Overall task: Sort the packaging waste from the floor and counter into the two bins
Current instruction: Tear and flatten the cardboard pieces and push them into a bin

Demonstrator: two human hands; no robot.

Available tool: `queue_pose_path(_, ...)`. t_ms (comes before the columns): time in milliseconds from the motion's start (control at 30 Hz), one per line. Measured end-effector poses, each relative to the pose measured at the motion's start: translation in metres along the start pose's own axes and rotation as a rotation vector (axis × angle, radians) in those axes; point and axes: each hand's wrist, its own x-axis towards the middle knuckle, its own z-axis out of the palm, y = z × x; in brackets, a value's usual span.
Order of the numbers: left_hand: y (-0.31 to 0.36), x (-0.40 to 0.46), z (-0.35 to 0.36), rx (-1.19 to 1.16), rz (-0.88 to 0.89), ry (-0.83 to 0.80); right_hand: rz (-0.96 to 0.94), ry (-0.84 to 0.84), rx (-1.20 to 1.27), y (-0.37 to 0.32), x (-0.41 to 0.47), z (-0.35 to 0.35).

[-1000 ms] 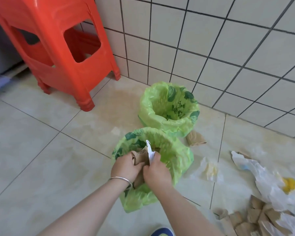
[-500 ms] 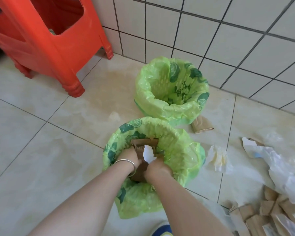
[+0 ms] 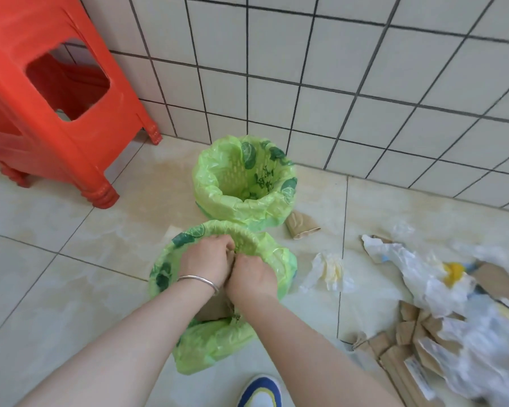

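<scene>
Two small bins lined with green printed bags stand on the tiled floor. Both my hands are inside the mouth of the near bin [image 3: 279, 257]. My left hand [image 3: 207, 259], with a silver bangle on the wrist, and my right hand [image 3: 252, 277] are closed side by side on brown cardboard [image 3: 215, 306], pressed down into the bin. Most of the cardboard is hidden under my hands. The far bin [image 3: 244, 183] stands open near the wall. Right of the bins lie a cardboard tube [image 3: 301, 224], a crumpled white wrapper [image 3: 328, 271] and a heap of plastic bags [image 3: 432, 277] and cardboard pieces [image 3: 403, 345].
A red plastic stool [image 3: 50, 107] stands at the left against the white tiled wall [image 3: 350, 69]. My shoe [image 3: 260, 392] shows at the bottom edge, just below the near bin. Bare floor tiles stretch to the left.
My hands have pushed the cardboard and its white scrap from above the near bin's rim down into the bin. The white scrap is no longer visible.
</scene>
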Motion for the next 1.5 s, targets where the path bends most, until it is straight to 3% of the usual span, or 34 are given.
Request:
queue_pose_path(133,0.055,-0.005,-0.008,-0.166,0.064,0.053,0.016,0.139,0.122,0.038,-0.022,-0.037)
queue_pose_path(333,0.127,0.004,0.031,-0.300,0.126,-0.040,0.164,0.241,0.385,0.124,-0.027,-0.048)
queue_pose_path(567,0.170,0.078,0.115,-0.203,0.049,-0.303,0.384,0.218,0.444,0.244,0.020,-0.033)
queue_pose_path(767,0.165,0.147,0.166,-0.075,-0.039,-0.355,0.501,0.157,0.396,0.318,0.068,-0.013)
queue_pose_path(1000,0.161,0.212,0.198,0.020,-0.089,-0.257,0.439,0.163,0.323,0.345,0.111,0.005)
queue_pose_path(1133,0.164,0.225,0.210,-0.021,-0.169,-0.278,0.391,0.169,0.312,0.345,0.130,0.010)
queue_pose_path(1500,0.161,0.219,0.234,0.026,-0.184,-0.345,0.356,0.168,0.303,0.342,0.143,0.020)
